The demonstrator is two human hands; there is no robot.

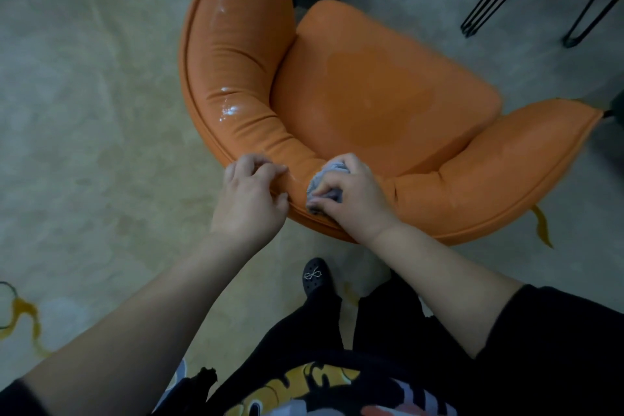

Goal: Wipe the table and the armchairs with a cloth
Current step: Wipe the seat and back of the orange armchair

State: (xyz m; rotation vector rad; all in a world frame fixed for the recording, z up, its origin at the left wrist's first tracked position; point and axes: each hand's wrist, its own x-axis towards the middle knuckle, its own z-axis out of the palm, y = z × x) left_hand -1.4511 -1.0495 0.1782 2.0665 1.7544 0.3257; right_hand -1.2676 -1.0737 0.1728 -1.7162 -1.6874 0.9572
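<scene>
Armchair step in hand: the right hand (351, 194) clutches a crumpled grey cloth (326, 181) against the curved orange leather armchair (388, 94) backrest at six o'clock. The left hand (251, 194) pinches the rim beside it. Next, likely sweep toward three o'clock.

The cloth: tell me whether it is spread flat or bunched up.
Bunched up. The grey cloth is wadded into a ball inside the right hand, pressed against the armchair backrest.
</scene>
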